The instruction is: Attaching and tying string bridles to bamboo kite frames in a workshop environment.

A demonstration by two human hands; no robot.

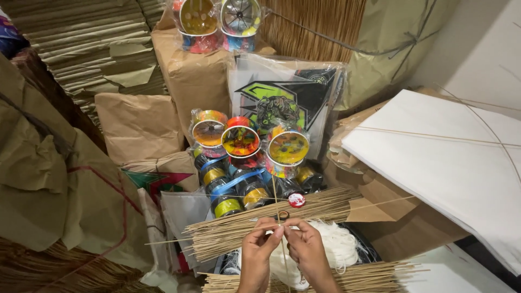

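Note:
My left hand (259, 250) and my right hand (307, 250) meet at the bottom middle, fingertips pinched together around a thin bamboo stick (277, 202) that stands up between them. A small red round disc (296, 200) sits just above the fingertips. Under the hands lies a mass of white string (337, 242). A bundle of thin bamboo sticks (255, 223) lies crosswise behind the hands, and a second stick bundle (369, 274) lies in front, near the bottom edge.
Colourful string reels in plastic wrap (241, 142) stand above dark thread spools with yellow bands (234, 190). A printed kite in plastic (282, 97) leans behind. A white paper kite (456, 157) lies at right. Brown paper parcels (138, 125) are stacked at left.

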